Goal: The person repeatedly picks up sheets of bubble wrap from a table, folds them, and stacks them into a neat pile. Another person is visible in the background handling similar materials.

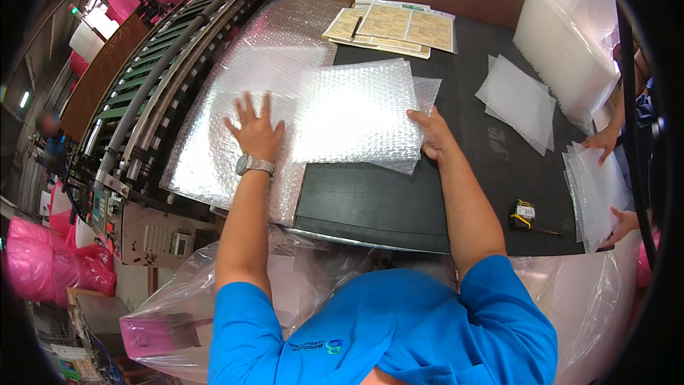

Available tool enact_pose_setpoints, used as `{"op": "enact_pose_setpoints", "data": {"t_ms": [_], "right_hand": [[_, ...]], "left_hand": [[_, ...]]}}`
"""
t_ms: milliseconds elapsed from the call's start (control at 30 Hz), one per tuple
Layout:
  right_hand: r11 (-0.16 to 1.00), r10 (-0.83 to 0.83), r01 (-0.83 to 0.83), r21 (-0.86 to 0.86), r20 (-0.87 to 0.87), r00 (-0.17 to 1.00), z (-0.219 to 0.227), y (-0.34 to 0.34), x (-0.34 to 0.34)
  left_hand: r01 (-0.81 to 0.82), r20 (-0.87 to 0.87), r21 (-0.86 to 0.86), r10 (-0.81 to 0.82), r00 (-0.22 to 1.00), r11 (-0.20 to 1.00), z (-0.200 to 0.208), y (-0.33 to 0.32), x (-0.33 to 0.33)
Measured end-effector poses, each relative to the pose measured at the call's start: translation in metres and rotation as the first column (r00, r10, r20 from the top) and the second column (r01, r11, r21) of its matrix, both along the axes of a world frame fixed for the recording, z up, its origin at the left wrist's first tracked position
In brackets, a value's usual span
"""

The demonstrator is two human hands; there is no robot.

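A small stack of clear bubble wrap sheets [356, 114] lies across the middle of the dark table, its left part over a larger bubble wrap sheet [199, 150]. With thumb on top and fingers beneath, my right hand [434, 134] grips the right edge of the stack. My left hand [256, 128], with a watch [254, 165] at its wrist, is spread over the larger sheet, left of the stack. Its fingers are apart and hold nothing. Whether the palm touches the sheet I cannot tell.
A roller machine [164, 64] borders the table's left side. Clipboards with papers [399, 27] lie at the back. More bubble wrap sheets [520, 100] and a tape measure [522, 215] lie to the right. A co-worker's hands [605, 141] hold another stack [598, 189] at the right edge.
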State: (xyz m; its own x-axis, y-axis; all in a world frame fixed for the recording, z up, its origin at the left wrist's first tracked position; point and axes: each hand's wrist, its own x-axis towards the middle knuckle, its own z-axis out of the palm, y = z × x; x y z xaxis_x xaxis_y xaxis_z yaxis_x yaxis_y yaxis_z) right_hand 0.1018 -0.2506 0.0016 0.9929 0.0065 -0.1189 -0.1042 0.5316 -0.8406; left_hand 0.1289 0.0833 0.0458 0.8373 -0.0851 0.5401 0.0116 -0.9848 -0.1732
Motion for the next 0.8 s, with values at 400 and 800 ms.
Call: {"op": "enact_pose_setpoints", "data": {"t_ms": [400,800], "right_hand": [[0.963,0.125,-0.116,0.245,-0.021,0.992,-0.010,-0.012,0.008],[0.983,0.014,0.033,-0.179,0.258,0.966,0.037,-0.004,-0.024]], "left_hand": [[0.555,-0.194,-0.270,-0.609,0.769,0.787,-0.019,-0.040,-0.033],[0.375,0.260,-0.439,-0.284,0.923,0.817,0.013,-0.061,-0.049]]}}
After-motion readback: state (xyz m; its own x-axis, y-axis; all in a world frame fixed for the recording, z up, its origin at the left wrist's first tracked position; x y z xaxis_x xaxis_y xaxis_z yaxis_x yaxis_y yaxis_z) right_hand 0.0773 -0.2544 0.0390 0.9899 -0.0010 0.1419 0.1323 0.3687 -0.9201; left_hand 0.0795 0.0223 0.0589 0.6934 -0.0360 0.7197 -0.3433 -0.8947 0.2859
